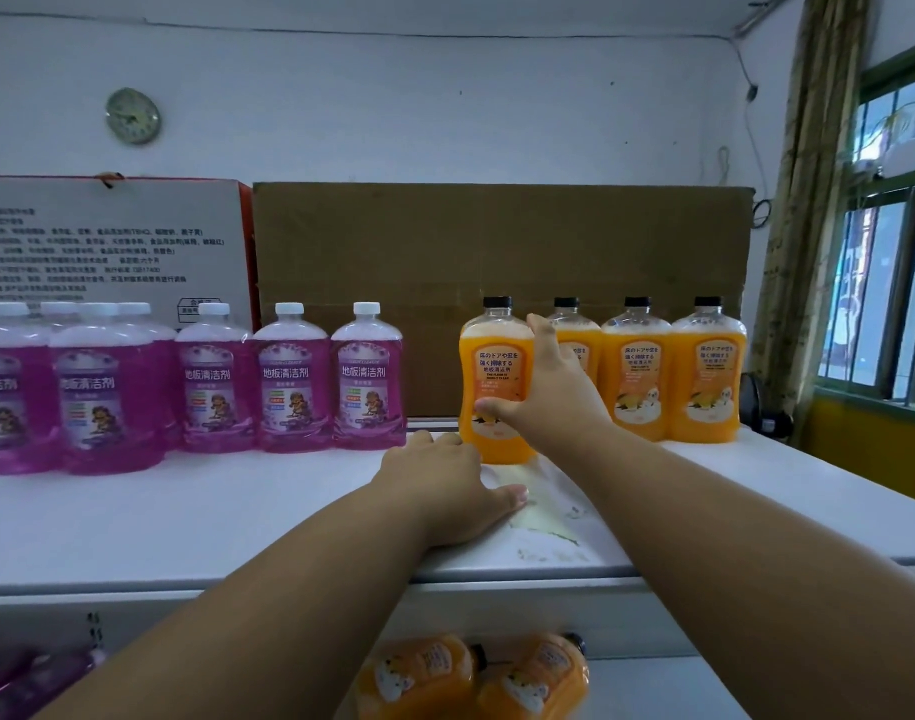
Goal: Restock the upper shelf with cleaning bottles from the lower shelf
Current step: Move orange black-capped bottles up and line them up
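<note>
Two orange bottles (471, 678) lay on their sides on the lower shelf (653, 688), nearest the camera, presumably waiting to be lifted. Above them, on the upper shelf (185, 522), an upright orange bottle (492, 376) with a black cap was grasped by the right hand (549, 397), thumb across the label and fingers wrapped round the far side, apparently so that it could be lined up with the three orange bottles (673, 371) standing just to its right. The left hand (445, 485) was laid flat and released on the shelf surface near the bottle's base, probably for support. Its liquid was seen to be bright orange beneath a clear shoulder, with a printed orange label. Purple bottles (289, 376) with white caps were ranged to the left, before cardboard boxes (497, 241).
</note>
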Motion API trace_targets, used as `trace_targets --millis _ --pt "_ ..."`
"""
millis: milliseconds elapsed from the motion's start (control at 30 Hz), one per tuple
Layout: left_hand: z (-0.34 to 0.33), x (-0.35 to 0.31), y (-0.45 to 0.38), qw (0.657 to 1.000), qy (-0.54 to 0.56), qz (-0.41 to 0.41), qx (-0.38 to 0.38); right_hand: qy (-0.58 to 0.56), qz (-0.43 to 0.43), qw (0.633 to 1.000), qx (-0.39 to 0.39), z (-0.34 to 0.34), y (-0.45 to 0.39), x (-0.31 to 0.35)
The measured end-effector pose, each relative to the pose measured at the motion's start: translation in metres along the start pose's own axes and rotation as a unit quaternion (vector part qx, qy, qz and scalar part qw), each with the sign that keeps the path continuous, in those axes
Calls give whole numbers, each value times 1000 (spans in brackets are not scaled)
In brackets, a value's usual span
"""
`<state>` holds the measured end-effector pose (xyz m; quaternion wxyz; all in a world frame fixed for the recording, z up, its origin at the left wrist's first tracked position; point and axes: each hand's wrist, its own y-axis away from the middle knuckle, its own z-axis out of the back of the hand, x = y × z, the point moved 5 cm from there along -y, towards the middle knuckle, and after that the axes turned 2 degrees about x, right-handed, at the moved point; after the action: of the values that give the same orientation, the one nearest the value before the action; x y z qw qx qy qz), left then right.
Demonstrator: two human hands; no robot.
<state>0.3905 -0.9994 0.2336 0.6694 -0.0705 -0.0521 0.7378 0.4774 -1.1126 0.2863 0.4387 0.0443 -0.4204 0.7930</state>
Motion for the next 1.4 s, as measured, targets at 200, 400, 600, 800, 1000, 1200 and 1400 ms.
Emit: trace_targets --millis 200,400,600,800,1000,1200,1400 --pt "14 -7 17 998 47 -1 -31 60 46 997 -19 29 20 3" --pt "25 -39 80 987 122 -14 -108 48 164 983 -68 94 85 26" --pt "-8 -69 177 946 119 -36 -300 -37 203 977 -48 130 182 25" --pt "-113 -79 228 975 144 8 -169 -78 209 974 32 105 269 4" --pt "-190 -63 206 984 165 9 -66 -44 121 988 88 53 294 -33" --pt "-230 -45 134 986 158 -41 21 17 30 992 119 11 287 -56" --pt "-261 -44 79 991 -16 -74 114 48 -45 992 109 -9 288 -79"
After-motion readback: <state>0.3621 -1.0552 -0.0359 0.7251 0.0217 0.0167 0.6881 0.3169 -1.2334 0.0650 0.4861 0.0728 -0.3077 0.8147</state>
